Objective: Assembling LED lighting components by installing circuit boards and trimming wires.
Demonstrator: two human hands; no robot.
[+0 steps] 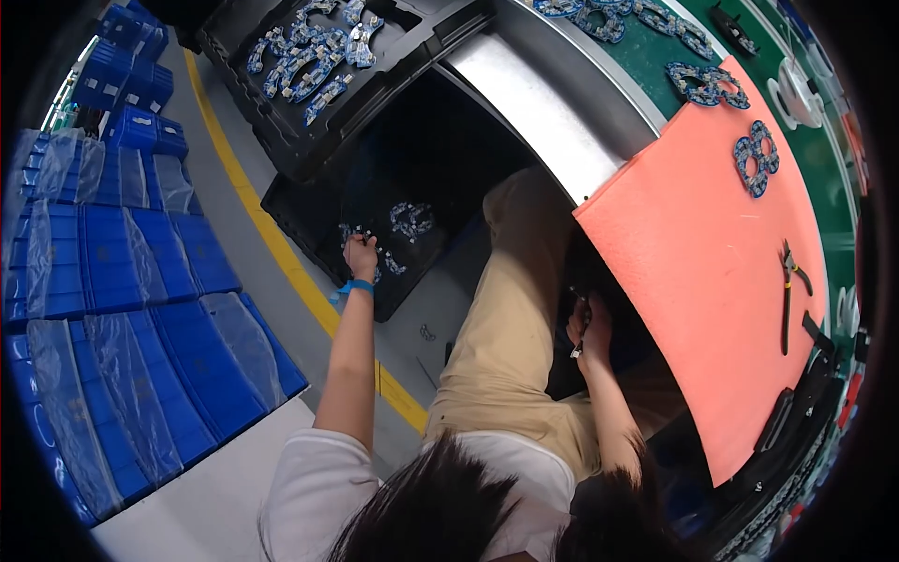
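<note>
My left hand, with a blue band at the wrist, reaches down over a lower black tray. Its fingers are closed at the edge of small blue circuit boards; what they pinch, if anything, is too small to tell. Another ring-shaped blue circuit board lies in that tray, just right of the hand. By my right thigh, under the table edge, my right hand is closed around a thin dark cable-like piece with a small white end. Shadow hides part of that grip.
An upper black tray holds several blue circuit boards. Figure-eight boards and pliers lie on or beside the pink mat. A metal chute borders it. Blue bins are stacked at left, beside a yellow floor line.
</note>
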